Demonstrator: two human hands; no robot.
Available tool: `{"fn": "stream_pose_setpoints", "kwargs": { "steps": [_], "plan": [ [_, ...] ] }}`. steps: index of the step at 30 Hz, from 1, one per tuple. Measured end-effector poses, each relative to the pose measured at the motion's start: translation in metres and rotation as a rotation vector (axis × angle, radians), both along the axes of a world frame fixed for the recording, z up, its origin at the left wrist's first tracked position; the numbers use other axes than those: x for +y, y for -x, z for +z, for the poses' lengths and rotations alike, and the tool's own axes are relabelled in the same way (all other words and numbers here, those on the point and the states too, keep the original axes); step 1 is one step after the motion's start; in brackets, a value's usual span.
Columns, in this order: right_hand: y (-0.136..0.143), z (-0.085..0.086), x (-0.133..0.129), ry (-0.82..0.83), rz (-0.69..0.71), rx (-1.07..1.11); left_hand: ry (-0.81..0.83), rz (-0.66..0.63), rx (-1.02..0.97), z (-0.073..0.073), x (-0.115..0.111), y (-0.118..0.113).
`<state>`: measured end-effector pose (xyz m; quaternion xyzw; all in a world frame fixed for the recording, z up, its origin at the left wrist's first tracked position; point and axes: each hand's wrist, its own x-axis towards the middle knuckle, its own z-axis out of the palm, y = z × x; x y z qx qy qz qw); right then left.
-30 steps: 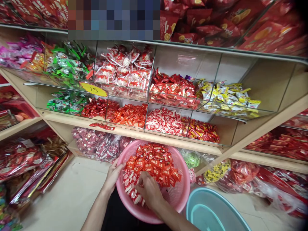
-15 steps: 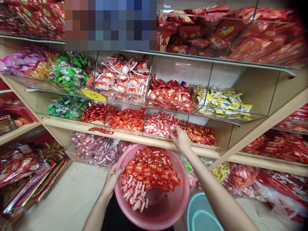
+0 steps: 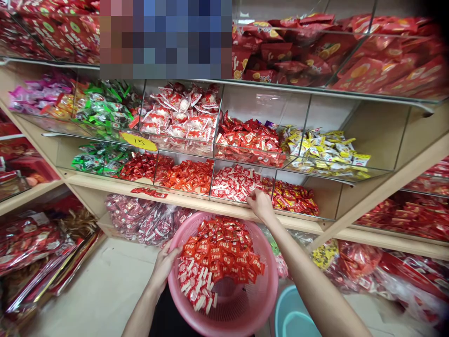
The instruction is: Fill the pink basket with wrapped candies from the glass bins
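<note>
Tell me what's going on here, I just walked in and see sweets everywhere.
A person is at a shelf of clear sweet bins. Their left hand grips the rim of a pink basket part-filled with red-wrapped sweets and some red-and-white ones. Their right hand reaches to the bin of red-and-white sweets on the lower row. A blue tub sits beside the basket.

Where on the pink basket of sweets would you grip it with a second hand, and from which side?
Grip the pink basket on its bare right rim, coming from the right. The left hand already clasps the left rim, the sweets pile toward the left and back, and the rolled rim gives fingers a lip to hook.
</note>
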<state>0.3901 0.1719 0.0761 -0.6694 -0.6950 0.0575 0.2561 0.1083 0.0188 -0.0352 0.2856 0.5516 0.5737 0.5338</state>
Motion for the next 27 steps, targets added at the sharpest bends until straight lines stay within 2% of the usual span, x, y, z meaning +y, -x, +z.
{"fn": "stream_pose_setpoints", "kwargs": {
  "steps": [10, 19, 23, 27],
  "plan": [
    [-0.005, -0.008, 0.009, 0.006, 0.134, 0.174, 0.013, -0.008, 0.008, -0.001, 0.000, 0.001],
    [-0.003, -0.002, 0.027, 0.100, 0.169, 0.142, 0.008, 0.018, 0.022, 0.000, 0.002, 0.000],
    [-0.003, 0.001, 0.024, 0.114, 0.183, 0.101, -0.012, -0.006, 0.001, 0.000, 0.000, -0.001],
    [-0.003, 0.009, 0.011, 0.049, 0.212, 0.065, -0.024, -0.029, -0.024, -0.003, 0.000, 0.000]
  ]
}}
